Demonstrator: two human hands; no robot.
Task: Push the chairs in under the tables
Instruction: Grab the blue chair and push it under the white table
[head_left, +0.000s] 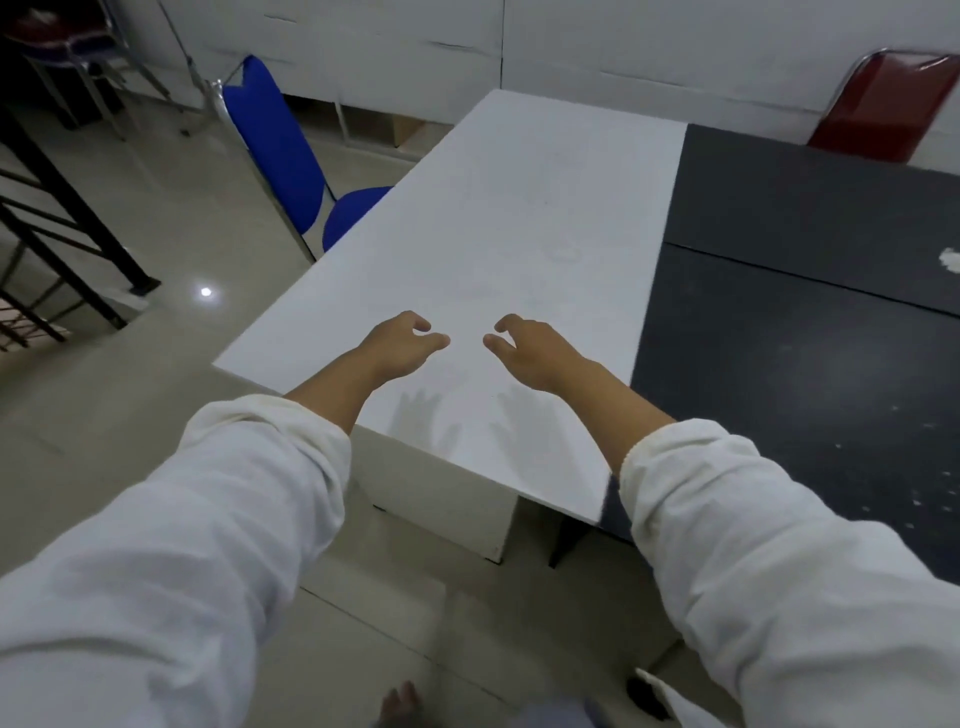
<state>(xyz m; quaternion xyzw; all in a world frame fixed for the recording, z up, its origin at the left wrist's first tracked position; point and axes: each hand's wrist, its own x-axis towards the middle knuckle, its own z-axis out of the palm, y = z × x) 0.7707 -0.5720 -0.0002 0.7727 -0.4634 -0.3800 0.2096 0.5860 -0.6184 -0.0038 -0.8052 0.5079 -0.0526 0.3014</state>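
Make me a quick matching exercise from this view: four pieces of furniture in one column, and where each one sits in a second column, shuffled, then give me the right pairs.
Column one:
1. blue chair
2. red chair
3. white table
4. black table

Column two:
A. under both hands, which hover empty
B. far right corner, behind the dark top
C. at the left long edge of the white top, seat partly under it
D. right of the white top, edges touching

Pairs: 1-C, 2-B, 3-A, 4-D

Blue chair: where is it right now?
In the head view, the blue chair stands upper left, against the left long edge of the white table, its seat partly tucked under, ahead of the left hand.
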